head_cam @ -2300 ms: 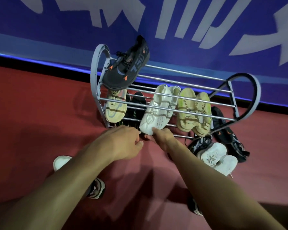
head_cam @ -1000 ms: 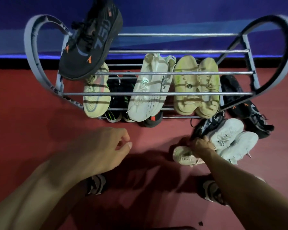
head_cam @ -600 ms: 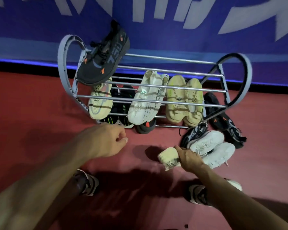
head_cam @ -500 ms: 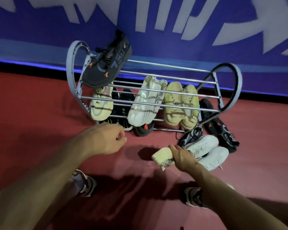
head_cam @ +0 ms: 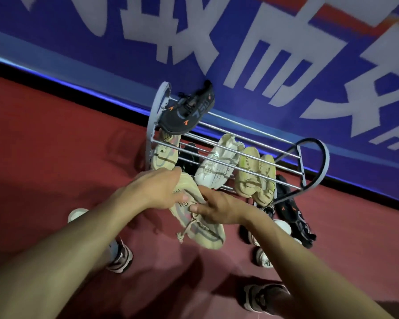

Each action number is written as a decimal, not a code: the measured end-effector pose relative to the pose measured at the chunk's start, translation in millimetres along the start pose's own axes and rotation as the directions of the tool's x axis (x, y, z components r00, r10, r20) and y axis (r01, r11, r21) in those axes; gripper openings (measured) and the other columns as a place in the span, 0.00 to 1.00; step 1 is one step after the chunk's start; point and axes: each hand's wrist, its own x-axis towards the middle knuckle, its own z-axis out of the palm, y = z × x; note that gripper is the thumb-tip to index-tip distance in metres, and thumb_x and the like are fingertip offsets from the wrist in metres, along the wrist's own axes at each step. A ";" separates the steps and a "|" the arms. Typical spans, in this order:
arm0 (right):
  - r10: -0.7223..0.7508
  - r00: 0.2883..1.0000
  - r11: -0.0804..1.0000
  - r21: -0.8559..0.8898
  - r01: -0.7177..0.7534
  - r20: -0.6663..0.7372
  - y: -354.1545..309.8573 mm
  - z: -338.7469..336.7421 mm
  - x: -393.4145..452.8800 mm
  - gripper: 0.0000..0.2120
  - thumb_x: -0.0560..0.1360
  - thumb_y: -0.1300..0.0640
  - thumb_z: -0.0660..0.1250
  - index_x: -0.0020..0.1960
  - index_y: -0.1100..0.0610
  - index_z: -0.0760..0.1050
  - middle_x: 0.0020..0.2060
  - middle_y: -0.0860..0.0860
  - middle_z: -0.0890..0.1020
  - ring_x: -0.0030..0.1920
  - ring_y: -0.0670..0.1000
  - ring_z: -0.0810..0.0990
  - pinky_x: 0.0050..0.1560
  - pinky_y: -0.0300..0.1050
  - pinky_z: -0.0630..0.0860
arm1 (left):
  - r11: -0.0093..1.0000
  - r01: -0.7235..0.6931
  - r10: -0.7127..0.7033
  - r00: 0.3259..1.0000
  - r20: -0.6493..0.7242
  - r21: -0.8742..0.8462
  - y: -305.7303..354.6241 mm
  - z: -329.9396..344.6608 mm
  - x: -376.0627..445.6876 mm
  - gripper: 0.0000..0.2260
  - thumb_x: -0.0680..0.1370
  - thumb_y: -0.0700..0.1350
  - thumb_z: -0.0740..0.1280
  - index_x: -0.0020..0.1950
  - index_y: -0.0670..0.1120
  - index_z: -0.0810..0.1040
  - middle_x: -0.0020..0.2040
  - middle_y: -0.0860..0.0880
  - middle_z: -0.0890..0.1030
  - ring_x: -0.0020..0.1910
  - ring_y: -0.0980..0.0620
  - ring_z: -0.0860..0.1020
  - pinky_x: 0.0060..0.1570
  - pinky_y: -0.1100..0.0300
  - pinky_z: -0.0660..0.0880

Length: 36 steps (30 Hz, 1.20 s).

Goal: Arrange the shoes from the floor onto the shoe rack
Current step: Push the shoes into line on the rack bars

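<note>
Shoes crowd the grey metal-bar shoe rack (head_cam: 313,155) against the blue wall, and one beige knit sneaker (head_cam: 198,222) is held in the air just in front of it, over the red floor (head_cam: 55,157). The left hand (head_cam: 154,189) rests on its heel end, fingers fairly straight; the right hand (head_cam: 219,208) grips its middle, fingers clamped around it. A black sneaker with orange marks (head_cam: 187,111) sits tilted on the top bars — a white knit sneaker (head_cam: 217,169) and a yellow-green pair (head_cam: 256,176) lie lower.
</note>
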 end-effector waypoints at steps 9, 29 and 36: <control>0.111 0.994 0.981 0.160 -0.106 -0.023 32.0 50.5 -2.1 0.13 0.79 0.48 0.68 0.61 0.52 0.75 0.46 0.51 0.86 0.44 0.52 0.84 0.48 0.55 0.82 | 0.985 0.090 -0.104 0.990 -0.094 -0.145 -42.7 -27.3 -21.6 0.25 0.81 0.58 0.65 0.68 0.42 0.67 0.65 0.39 0.77 0.65 0.38 0.75 0.57 0.49 0.72; 0.533 0.846 0.539 0.773 -0.335 -0.005 22.4 50.0 127.4 0.08 0.83 0.54 0.63 0.53 0.59 0.74 0.31 0.53 0.78 0.26 0.47 0.76 0.28 0.40 0.76 | 0.983 0.185 -0.185 0.983 -0.018 -0.001 -55.4 -34.2 -24.2 0.19 0.82 0.57 0.60 0.69 0.50 0.75 0.67 0.45 0.77 0.66 0.41 0.76 0.62 0.47 0.72; 0.476 0.860 0.439 0.897 -0.049 -0.186 8.1 39.1 186.2 0.10 0.82 0.61 0.65 0.62 0.64 0.76 0.48 0.60 0.85 0.46 0.57 0.84 0.52 0.53 0.81 | 0.981 0.193 -0.192 0.981 -0.017 0.017 -50.8 -36.8 -24.4 0.16 0.82 0.49 0.60 0.68 0.52 0.75 0.67 0.49 0.78 0.65 0.44 0.77 0.60 0.50 0.72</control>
